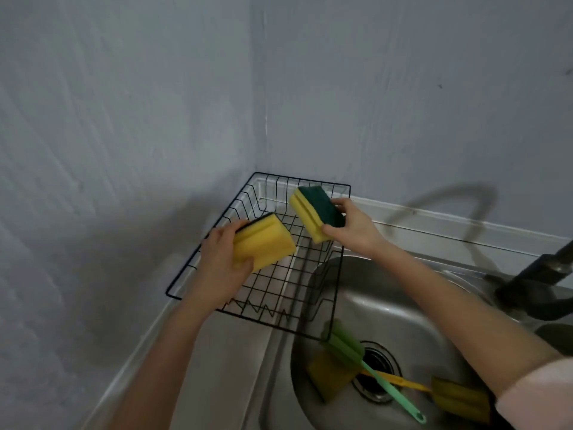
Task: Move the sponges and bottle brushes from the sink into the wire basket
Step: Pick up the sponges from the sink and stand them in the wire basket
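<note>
My left hand [221,259] grips a yellow sponge [266,240] with a dark scouring side, held over the black wire basket [186,274]. My right hand [350,226] holds a second yellow sponge with a green pad [316,209] above the basket's far end. Nothing lies in the basket. Down in the steel sink [387,308] rest a green bottle brush [356,352], a yellow bottle brush [459,397] with its handle crossing the drain, and a yellow sponge [328,373].
The basket sits on the steel drainboard in the corner of grey walls [124,119], its right edge overhanging the sink. A dark faucet [539,274] stands at the right.
</note>
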A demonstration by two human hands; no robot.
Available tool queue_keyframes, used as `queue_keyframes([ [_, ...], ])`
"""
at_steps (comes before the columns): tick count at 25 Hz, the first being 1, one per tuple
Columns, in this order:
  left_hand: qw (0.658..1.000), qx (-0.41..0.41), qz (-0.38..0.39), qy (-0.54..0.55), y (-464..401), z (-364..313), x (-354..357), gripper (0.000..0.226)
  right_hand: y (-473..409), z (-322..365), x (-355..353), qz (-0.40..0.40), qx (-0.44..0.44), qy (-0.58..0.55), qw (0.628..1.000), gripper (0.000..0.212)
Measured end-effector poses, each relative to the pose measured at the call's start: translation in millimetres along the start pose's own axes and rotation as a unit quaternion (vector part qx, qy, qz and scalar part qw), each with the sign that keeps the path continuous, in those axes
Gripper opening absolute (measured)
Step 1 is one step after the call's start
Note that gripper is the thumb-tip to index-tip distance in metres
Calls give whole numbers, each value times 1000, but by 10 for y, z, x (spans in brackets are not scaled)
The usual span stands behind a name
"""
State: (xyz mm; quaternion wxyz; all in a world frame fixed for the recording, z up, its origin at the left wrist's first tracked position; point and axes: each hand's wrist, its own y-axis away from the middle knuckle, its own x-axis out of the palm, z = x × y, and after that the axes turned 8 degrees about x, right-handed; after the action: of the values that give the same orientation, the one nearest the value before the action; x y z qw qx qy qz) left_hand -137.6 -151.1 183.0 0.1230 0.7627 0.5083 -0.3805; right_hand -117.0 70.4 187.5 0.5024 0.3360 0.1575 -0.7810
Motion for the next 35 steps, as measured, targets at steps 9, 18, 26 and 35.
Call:
queue_keyframes([
  [9,1000,-1,21,-12,-582,518,234,59,-1031,71,661,94,-45,175,979,61],
  [18,1000,27,13,-5,-668,668,331,53,-1402,2,928,100,-103,194,970,55],
  [26,998,56,11,-35,-701,599,365,53,-1022,158,663,105,-5,34,994,45],
  [35,990,93,38,-104,-943,554,461,53,-811,87,580,260,193,-298,898,35],
])
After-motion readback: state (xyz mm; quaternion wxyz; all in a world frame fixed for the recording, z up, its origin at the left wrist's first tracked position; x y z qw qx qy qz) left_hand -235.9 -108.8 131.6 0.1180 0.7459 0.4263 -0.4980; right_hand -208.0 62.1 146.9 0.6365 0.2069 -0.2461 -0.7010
